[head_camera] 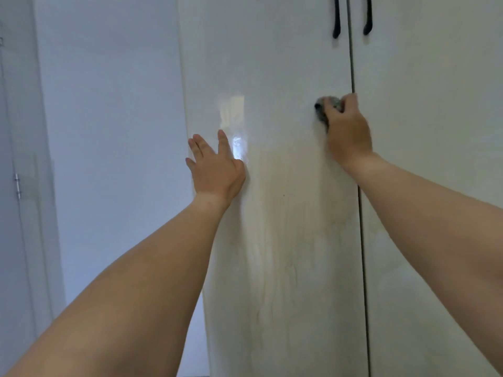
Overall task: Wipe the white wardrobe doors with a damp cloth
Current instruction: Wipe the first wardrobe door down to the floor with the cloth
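Two glossy white wardrobe doors fill the view, the left door (285,213) and the right door (435,131), split by a dark vertical gap. My right hand (347,131) grips a bunched grey cloth (325,108) and presses it against the left door's right edge, beside the gap. My left hand (215,167) rests flat on the left door near its left edge, fingers straight and spread. Faint streaks run down the left door below my hands.
Two black handles (336,20) (367,19) hang on either side of the gap at the top. A pale wall (109,131) lies to the left of the wardrobe. Further left stands a door frame with a metal hinge (17,186).
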A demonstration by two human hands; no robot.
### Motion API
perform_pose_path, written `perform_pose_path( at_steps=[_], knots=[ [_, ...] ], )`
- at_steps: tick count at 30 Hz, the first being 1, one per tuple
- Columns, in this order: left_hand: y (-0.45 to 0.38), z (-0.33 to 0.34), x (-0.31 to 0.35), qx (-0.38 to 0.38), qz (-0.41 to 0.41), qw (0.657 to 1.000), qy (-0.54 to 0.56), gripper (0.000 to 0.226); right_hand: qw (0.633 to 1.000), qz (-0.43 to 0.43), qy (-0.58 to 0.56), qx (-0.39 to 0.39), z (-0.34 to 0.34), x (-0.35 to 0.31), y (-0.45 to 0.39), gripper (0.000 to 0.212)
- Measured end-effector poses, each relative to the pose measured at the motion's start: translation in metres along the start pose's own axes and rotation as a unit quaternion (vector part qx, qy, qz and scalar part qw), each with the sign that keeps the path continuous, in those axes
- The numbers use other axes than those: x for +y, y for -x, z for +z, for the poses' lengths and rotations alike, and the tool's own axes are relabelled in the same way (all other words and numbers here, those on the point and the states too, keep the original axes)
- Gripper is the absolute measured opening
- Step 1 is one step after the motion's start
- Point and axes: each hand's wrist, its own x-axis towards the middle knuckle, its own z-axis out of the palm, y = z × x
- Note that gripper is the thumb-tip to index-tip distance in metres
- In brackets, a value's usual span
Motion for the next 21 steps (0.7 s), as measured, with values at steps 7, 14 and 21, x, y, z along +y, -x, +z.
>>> perform_pose_path(
  at_steps=[7, 14, 21],
  knots=[
    [0.012, -0.003, -0.018, -0.001, 0.025, 0.997, 0.072, 0.075, 0.962, -0.255, 0.018, -0.091, 0.028, -0.072, 0.048, 0.046],
    [0.046, -0.002, -0.057, 0.007, -0.039, 0.988, 0.150, 0.060, 0.995, 0.037, -0.090, 0.026, 0.038, -0.098, 0.037, 0.028],
    [0.051, 0.003, -0.067, -0.028, -0.003, 0.989, 0.143, 0.068, 0.949, -0.303, 0.025, -0.079, 0.066, -0.161, 0.011, 0.043]
  ],
)
